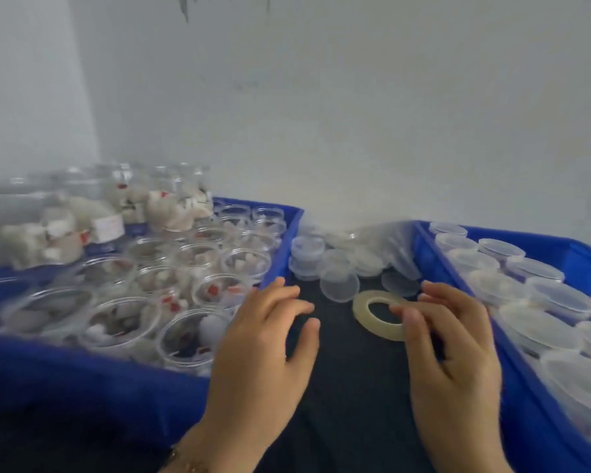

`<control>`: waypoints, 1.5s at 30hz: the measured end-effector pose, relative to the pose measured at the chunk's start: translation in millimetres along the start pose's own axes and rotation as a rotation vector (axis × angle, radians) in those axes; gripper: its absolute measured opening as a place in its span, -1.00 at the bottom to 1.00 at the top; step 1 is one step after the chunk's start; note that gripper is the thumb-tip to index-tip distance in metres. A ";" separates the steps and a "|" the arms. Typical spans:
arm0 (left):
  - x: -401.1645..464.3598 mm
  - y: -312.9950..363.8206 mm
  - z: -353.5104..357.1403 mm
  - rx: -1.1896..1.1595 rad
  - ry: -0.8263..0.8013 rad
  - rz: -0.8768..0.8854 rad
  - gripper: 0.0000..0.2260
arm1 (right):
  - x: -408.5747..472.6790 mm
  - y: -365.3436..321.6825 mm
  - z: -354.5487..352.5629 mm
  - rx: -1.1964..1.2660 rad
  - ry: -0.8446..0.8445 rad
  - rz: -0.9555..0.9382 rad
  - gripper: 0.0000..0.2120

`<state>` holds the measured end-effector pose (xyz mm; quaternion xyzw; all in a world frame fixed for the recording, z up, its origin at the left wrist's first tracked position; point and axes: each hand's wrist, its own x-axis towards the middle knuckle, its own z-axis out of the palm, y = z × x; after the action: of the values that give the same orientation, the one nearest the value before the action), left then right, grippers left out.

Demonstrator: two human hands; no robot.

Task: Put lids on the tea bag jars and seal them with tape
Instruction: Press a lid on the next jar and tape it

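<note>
Nearest, the left hand (pixel 263 339) hovers with fingers loosely spread, holding nothing; the right hand (pixel 454 346) pinches the tape roll (pixel 377 312) over the dark desk (pixel 348 404). Beyond lie loose lids (pixel 338 264), between blue crates of open jars (pixel 198 295) and lidded jars (pixel 533 295).

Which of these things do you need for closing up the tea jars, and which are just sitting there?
Needed:
open jars of tea bags in the left blue bin
loose lids
tape roll, pinched by the right hand
left hand, holding nothing

Just there:
lidded jars in the right blue bin
dark cloth
wall
</note>
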<state>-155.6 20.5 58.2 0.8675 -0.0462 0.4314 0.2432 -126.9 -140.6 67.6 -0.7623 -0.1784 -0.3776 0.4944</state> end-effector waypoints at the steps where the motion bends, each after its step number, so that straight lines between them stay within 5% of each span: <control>1: -6.4 -11.8 -11.9 -0.045 0.117 0.000 -0.79 | -4.3 -5.6 15.9 0.055 -0.038 0.023 -0.88; 8: -34.0 -71.2 -62.5 0.195 0.480 0.005 -0.80 | -21.1 -41.3 93.9 0.206 -0.316 0.107 -0.83; 15: -18.2 -120.2 -105.5 0.151 0.719 -0.335 -0.48 | -13.9 -102.3 155.4 0.358 -0.562 0.045 -0.85; 18: 3.2 -141.5 -124.3 -0.004 0.673 -0.519 -0.15 | -4.3 -130.0 192.1 0.481 -0.752 0.159 -0.84; 22: 25.6 -178.2 -143.8 0.158 0.627 -0.519 0.01 | 15.5 -160.7 245.1 0.581 -0.980 0.323 -0.50; 27: 73.8 -234.3 -148.6 0.023 0.423 -0.783 0.26 | 30.8 -194.4 297.6 0.635 -1.101 0.563 -0.35; 35: 94.3 -294.8 -138.7 -0.071 0.381 -0.899 0.03 | 27.4 -214.3 344.0 0.595 -1.041 0.715 -0.29; 41: 88.6 -275.6 -138.4 0.101 0.441 -0.853 -0.34 | 20.0 -207.4 340.6 0.597 -1.062 0.724 -0.28; 45: 91.5 -239.9 -131.8 0.062 0.469 -0.752 -0.46 | 29.9 -210.6 325.0 0.560 -0.913 0.659 -0.32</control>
<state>-124.7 303.8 104.2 0.7096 0.3420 0.4993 0.3609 -113.6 239.4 147.1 -0.7034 -0.2192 0.2192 0.6396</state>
